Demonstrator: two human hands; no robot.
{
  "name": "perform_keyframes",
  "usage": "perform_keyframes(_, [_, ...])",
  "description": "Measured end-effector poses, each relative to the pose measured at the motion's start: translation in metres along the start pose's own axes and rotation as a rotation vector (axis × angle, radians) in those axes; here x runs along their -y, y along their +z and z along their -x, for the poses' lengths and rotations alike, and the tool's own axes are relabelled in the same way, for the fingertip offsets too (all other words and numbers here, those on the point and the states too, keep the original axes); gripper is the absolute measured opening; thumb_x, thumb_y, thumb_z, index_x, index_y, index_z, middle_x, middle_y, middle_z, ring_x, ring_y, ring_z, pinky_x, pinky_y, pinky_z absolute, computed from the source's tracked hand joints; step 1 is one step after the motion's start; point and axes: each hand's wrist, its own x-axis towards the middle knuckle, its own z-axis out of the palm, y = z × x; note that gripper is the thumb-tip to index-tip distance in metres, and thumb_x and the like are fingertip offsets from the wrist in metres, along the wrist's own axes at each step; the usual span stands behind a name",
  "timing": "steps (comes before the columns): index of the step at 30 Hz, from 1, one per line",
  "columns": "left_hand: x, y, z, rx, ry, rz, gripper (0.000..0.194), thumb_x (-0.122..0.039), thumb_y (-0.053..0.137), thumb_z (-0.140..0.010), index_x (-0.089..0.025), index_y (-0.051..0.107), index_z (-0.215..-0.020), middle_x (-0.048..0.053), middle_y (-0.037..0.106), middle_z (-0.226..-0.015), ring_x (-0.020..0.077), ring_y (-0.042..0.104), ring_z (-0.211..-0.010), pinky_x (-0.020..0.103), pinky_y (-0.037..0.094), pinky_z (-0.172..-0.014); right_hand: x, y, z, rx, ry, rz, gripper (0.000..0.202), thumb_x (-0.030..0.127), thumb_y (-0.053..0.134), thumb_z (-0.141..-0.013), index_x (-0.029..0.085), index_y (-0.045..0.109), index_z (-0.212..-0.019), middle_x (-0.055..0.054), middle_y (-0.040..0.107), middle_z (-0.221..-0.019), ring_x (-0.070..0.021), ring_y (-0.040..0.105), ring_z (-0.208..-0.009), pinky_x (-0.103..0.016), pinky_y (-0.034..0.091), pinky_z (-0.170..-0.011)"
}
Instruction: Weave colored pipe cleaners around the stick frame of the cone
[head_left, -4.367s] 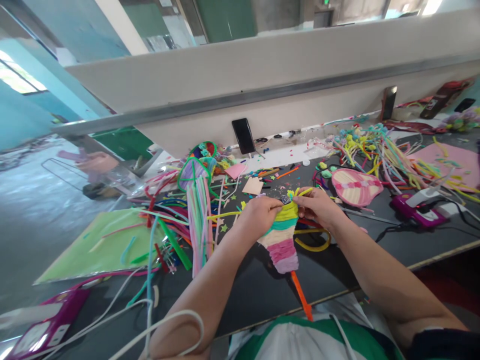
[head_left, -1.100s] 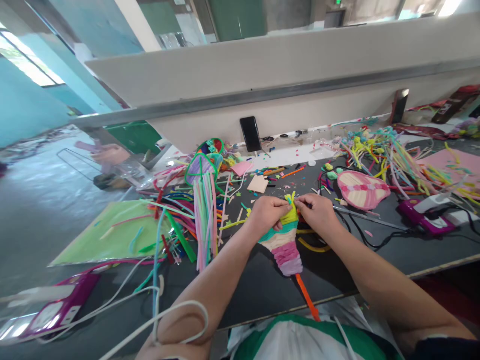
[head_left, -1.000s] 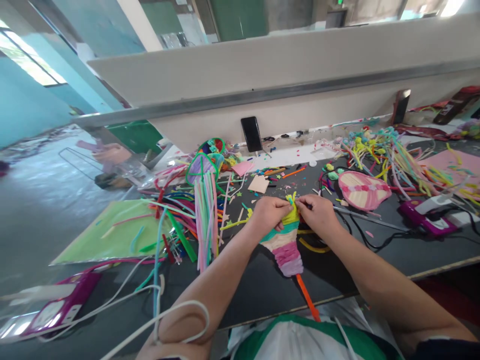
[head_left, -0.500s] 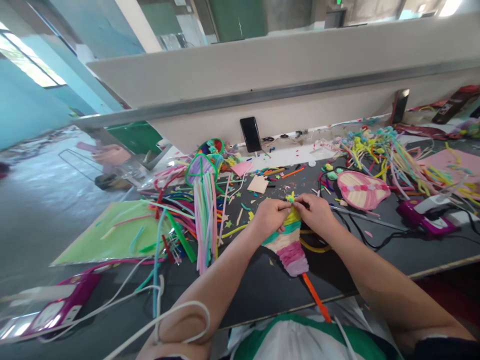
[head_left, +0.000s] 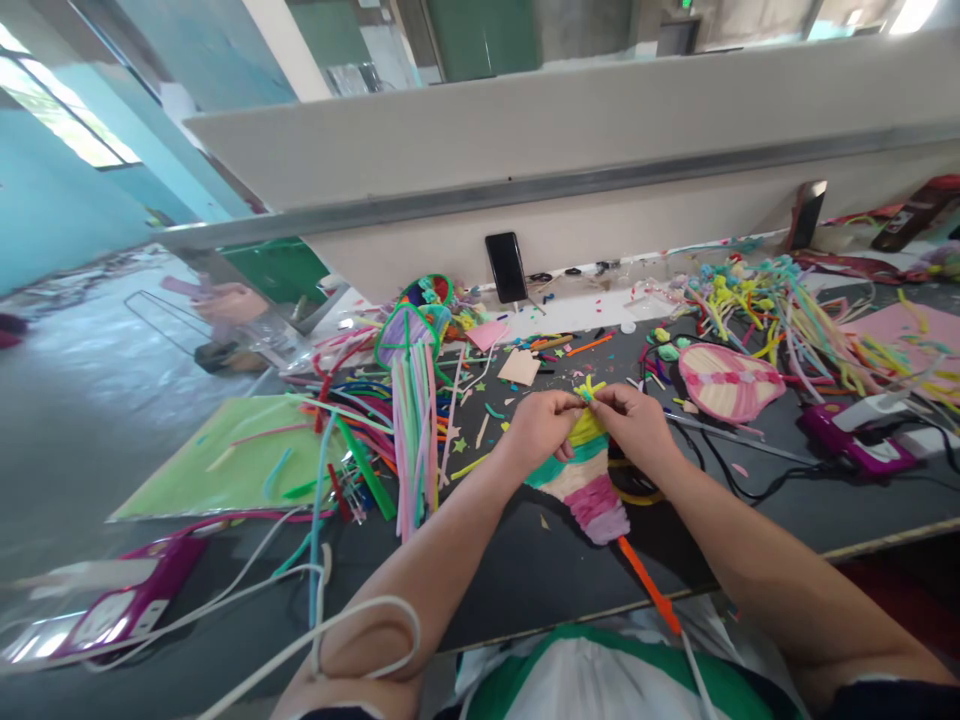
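My left hand [head_left: 544, 432] and my right hand [head_left: 634, 425] meet at the far tip of a striped fuzzy chenille-stem craft piece [head_left: 589, 495]. Its bands run yellow, teal, cream, pink and lilac toward me. Both hands pinch at a small yellow and teal tuft [head_left: 587, 392] on that tip, thumbs and forefingers nearly touching. Fingers hide the exact grip. From the lilac end an orange strip [head_left: 651, 588] runs down toward my lap. Under the piece, on the right, a yellow loop [head_left: 637, 497] partly shows.
Left of my hands lie a bunch of pastel chenille stems [head_left: 412, 440] and a green sheet [head_left: 225, 450]. A pink oval piece [head_left: 731, 382] and a purple power strip [head_left: 859, 440] are on the right. A phone [head_left: 506, 268] leans on the divider. White cable [head_left: 397, 610] crosses my left arm.
The view has shifted slightly. The striped piece's near end and orange strip have swung a little to the right, and more of the yellow tuft shows between my fingers.
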Motion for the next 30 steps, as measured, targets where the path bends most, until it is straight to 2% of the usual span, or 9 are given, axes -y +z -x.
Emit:
perform_keyframes(4, [-0.002, 0.0, 0.003, 0.038, -0.022, -0.019, 0.054, -0.025, 0.042, -0.091, -0.014, 0.037, -0.144, -0.005, 0.051, -0.036, 0.0156, 0.057, -0.035, 0.02, 0.044, -0.038, 0.0, -0.001, -0.001, -0.005, 0.034, -0.079, 0.018, 0.039, 0.061, -0.077, 0.021, 0.061, -0.078, 0.001, 0.054, -0.065, -0.0143, 0.047, -0.059, -0.026, 0.036, -0.055])
perform_keyframes(8, [-0.001, 0.001, 0.004, 0.087, -0.042, -0.027, 0.061, -0.026, 0.038, -0.093, -0.019, 0.02, -0.15, -0.008, 0.048, -0.035, 0.0153, 0.056, -0.033, 0.019, 0.044, -0.038, -0.003, -0.001, -0.004, 0.035, 0.067, -0.126, 0.018, 0.038, 0.06, -0.078, 0.02, 0.059, -0.077, 0.002, 0.053, -0.064, -0.0131, 0.046, -0.057, -0.025, 0.035, -0.054])
perform_keyframes(11, [0.001, 0.0, 0.003, 0.119, -0.036, -0.02, 0.06, -0.027, 0.038, -0.093, -0.02, 0.021, -0.15, -0.007, 0.048, -0.036, 0.0155, 0.056, -0.034, 0.02, 0.044, -0.037, -0.006, -0.002, -0.007, 0.056, 0.027, -0.073, 0.014, 0.034, 0.058, -0.078, 0.021, 0.059, -0.078, 0.0, 0.057, -0.067, -0.0148, 0.051, -0.062, -0.026, 0.038, -0.056])
perform_keyframes(14, [0.004, -0.001, 0.002, 0.143, -0.029, -0.024, 0.059, -0.029, 0.039, -0.093, -0.018, 0.026, -0.148, -0.007, 0.049, -0.037, 0.0151, 0.055, -0.034, 0.02, 0.044, -0.038, -0.009, -0.003, -0.01, -0.007, -0.184, 0.113, 0.007, 0.027, 0.059, -0.075, 0.021, 0.059, -0.071, -0.004, 0.061, -0.079, -0.0194, 0.057, -0.081, -0.029, 0.043, -0.067])
perform_keyframes(16, [0.005, -0.001, 0.002, 0.144, -0.02, -0.026, 0.059, -0.029, 0.04, -0.092, -0.017, 0.027, -0.148, -0.007, 0.05, -0.038, 0.0152, 0.055, -0.034, 0.02, 0.044, -0.038, -0.01, -0.003, -0.011, -0.042, -0.277, 0.198, 0.007, 0.023, 0.059, -0.074, 0.021, 0.058, -0.068, -0.006, 0.063, -0.085, -0.0203, 0.058, -0.085, -0.031, 0.044, -0.072])
perform_keyframes(19, [0.007, 0.0, 0.001, 0.141, -0.008, -0.031, 0.06, -0.029, 0.04, -0.093, -0.016, 0.025, -0.149, -0.006, 0.049, -0.037, 0.0157, 0.055, -0.035, 0.021, 0.044, -0.038, -0.011, -0.004, -0.013, -0.043, -0.304, 0.229, 0.008, 0.023, 0.057, -0.076, 0.021, 0.06, -0.069, -0.007, 0.065, -0.086, -0.0199, 0.06, -0.081, -0.033, 0.046, -0.073])
perform_keyframes(23, [0.008, 0.002, 0.001, 0.139, -0.031, -0.028, 0.06, -0.028, 0.042, -0.092, -0.016, 0.026, -0.149, -0.007, 0.049, -0.037, 0.0151, 0.054, -0.033, 0.02, 0.043, -0.037, -0.012, -0.006, -0.014, -0.093, -0.382, 0.295, 0.008, 0.022, 0.061, -0.071, 0.02, 0.063, -0.064, -0.01, 0.066, -0.092, -0.0244, 0.059, -0.095, -0.04, 0.042, -0.088])
perform_keyframes(25, [0.009, 0.002, 0.001, 0.142, -0.023, -0.026, 0.061, -0.027, 0.042, -0.091, -0.017, 0.026, -0.149, -0.006, 0.05, -0.037, 0.0151, 0.054, -0.033, 0.02, 0.042, -0.037, -0.011, -0.006, -0.013, -0.052, -0.325, 0.265, 0.008, 0.021, 0.059, -0.072, 0.02, 0.062, -0.065, -0.008, 0.068, -0.091, -0.0229, 0.061, -0.092, -0.038, 0.043, -0.085])
perform_keyframes(30, [0.009, 0.001, 0.001, 0.146, 0.035, -0.018, 0.056, -0.027, 0.042, -0.09, -0.018, 0.034, -0.145, -0.006, 0.05, -0.037, 0.0149, 0.055, -0.034, 0.02, 0.043, -0.037, -0.01, -0.002, -0.009, 0.031, -0.054, 0.036, 0.009, 0.028, 0.059, -0.074, 0.02, 0.061, -0.069, -0.005, 0.071, -0.091, -0.0178, 0.062, -0.076, -0.03, 0.046, -0.068])
